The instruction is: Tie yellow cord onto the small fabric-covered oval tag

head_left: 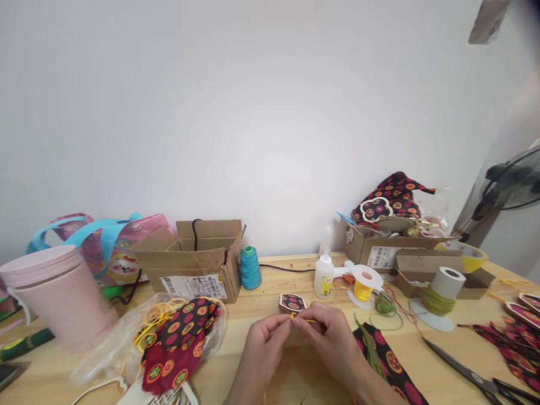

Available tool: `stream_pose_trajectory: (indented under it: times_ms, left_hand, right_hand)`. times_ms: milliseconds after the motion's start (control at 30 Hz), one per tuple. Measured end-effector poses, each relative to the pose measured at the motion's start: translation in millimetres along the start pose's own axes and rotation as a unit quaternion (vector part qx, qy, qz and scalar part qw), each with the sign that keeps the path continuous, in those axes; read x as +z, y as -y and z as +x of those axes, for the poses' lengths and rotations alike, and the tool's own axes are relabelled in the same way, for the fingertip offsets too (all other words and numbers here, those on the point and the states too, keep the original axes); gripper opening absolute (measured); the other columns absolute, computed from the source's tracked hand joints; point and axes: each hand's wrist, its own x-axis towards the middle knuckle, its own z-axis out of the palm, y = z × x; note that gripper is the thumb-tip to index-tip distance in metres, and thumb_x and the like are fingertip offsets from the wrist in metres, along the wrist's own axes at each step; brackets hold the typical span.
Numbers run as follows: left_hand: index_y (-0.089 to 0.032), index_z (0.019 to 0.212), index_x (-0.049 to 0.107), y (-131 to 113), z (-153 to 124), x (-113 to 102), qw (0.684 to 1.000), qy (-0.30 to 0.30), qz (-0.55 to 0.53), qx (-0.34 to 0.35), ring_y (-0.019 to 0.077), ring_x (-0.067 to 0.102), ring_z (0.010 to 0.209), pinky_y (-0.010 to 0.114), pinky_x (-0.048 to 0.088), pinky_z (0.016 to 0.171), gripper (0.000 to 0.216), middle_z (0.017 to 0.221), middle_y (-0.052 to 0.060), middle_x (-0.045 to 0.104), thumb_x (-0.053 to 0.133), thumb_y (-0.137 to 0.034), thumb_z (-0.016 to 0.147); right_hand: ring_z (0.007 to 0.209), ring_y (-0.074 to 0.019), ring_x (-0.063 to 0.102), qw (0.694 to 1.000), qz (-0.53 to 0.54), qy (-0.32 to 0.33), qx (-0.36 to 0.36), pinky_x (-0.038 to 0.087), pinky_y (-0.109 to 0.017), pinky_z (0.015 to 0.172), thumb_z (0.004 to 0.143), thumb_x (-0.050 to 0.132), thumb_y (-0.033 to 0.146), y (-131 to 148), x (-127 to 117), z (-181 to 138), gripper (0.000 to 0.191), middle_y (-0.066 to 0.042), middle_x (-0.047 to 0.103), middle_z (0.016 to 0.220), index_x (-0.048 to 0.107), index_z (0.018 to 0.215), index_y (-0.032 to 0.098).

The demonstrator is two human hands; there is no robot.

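My left hand (264, 340) and my right hand (331, 337) meet over the wooden table (270, 287) at the bottom centre. Both are closed in a pinch on a short piece of yellow cord (304, 319) stretched between the fingertips. Just beyond the fingers lies a small patterned fabric piece (292, 302). A strip of dark patterned fabric (386, 360) lies beside my right wrist.
A glue bottle (324, 274), yellow cord spool (363, 284), green cord spool (441, 292) and teal thread cone (250, 268) stand behind. Open cardboard boxes (196, 260) (379, 244), a pink bucket (59, 295), a plastic bag of fabric (177, 337), scissors (468, 368) and a fan (512, 183) surround them.
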Motion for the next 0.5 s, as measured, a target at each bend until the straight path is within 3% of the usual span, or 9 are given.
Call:
stream_pose_trajectory:
  times_ms: [67, 133, 233, 300, 367, 433, 500]
  left_hand:
    - [-0.011, 0.084, 0.068, 0, 0, 0, 1.0, -0.005, -0.011, -0.026, 0.0034, 0.017, 0.026, 0.016, 0.015, 0.03, 0.04, 0.026, -0.011, 0.029, 0.062, -0.043, 0.061]
    - [-0.011, 0.085, 0.068, 0, 0, 0, 0.999, -0.011, -0.013, -0.033, 0.003, 0.015, 0.026, 0.016, 0.011, 0.029, 0.043, 0.027, -0.011, 0.027, 0.062, -0.045, 0.06]
    - [-0.011, 0.082, 0.069, -1, 0, -1, 1.0, -0.019, 0.0, 0.003, 0.0065, 0.029, 0.029, 0.017, 0.029, 0.034, 0.038, 0.027, -0.007, 0.036, 0.061, -0.044, 0.063]
    - [-0.011, 0.08, 0.07, -3, 0, -1, 0.999, -0.013, 0.01, 0.038, 0.0118, 0.046, 0.041, 0.022, 0.042, 0.049, 0.034, 0.037, -0.001, 0.051, 0.06, -0.041, 0.066]
    - [-0.012, 0.081, 0.07, -5, -1, -1, 0.998, 0.012, 0.014, 0.061, 0.0161, 0.055, 0.059, 0.025, 0.045, 0.065, 0.031, 0.056, 0.004, 0.063, 0.058, -0.039, 0.069]
    - [-0.013, 0.083, 0.069, -7, -1, 0, 0.997, 0.037, 0.011, 0.072, 0.0177, 0.057, 0.071, 0.027, 0.043, 0.076, 0.03, 0.071, 0.006, 0.067, 0.056, -0.037, 0.071]
    - [-0.014, 0.083, 0.069, -6, -1, 1, 0.996, 0.038, 0.01, 0.076, 0.018, 0.057, 0.073, 0.029, 0.042, 0.079, 0.029, 0.07, 0.005, 0.066, 0.057, -0.036, 0.07]
  right_hand:
    - [0.05, -0.0104, 0.038, 1.0, -0.001, 0.005, -0.005, 0.028, -0.021, 0.048, 0.077, 0.053, 0.032, 2, -1, -1, 0.02, 0.001, 0.047, 0.055, 0.067, 0.07, 0.02]
    - [0.051, -0.0105, 0.039, 1.0, 0.009, 0.006, -0.002, 0.028, -0.021, 0.048, 0.076, 0.053, 0.031, 4, -1, -1, 0.019, 0.001, 0.048, 0.056, 0.067, 0.071, 0.02]
    - [0.052, -0.0105, 0.038, 0.997, 0.066, 0.004, 0.036, 0.027, -0.021, 0.047, 0.076, 0.052, 0.037, 5, 0, 1, 0.026, 0.001, 0.047, 0.056, 0.066, 0.068, 0.016]
    - [0.047, -0.009, 0.033, 0.989, 0.122, 0.008, 0.086, 0.023, -0.021, 0.044, 0.076, 0.049, 0.046, 3, 2, 3, 0.038, 0.002, 0.041, 0.049, 0.062, 0.059, 0.014]
    - [0.04, -0.0068, 0.024, 0.976, 0.167, 0.026, 0.139, 0.017, -0.021, 0.04, 0.071, 0.047, 0.056, -1, 5, 5, 0.05, 0.005, 0.03, 0.041, 0.051, 0.045, 0.014]
    - [0.035, -0.0049, 0.018, 0.958, 0.209, 0.056, 0.187, 0.011, -0.022, 0.037, 0.066, 0.047, 0.063, -4, 7, 7, 0.055, 0.007, 0.023, 0.035, 0.038, 0.038, 0.017]
    - [0.03, -0.0035, 0.015, 0.933, 0.264, 0.087, 0.229, 0.007, -0.022, 0.035, 0.061, 0.05, 0.066, -5, 7, 8, 0.056, 0.009, 0.021, 0.031, 0.032, 0.038, 0.019]
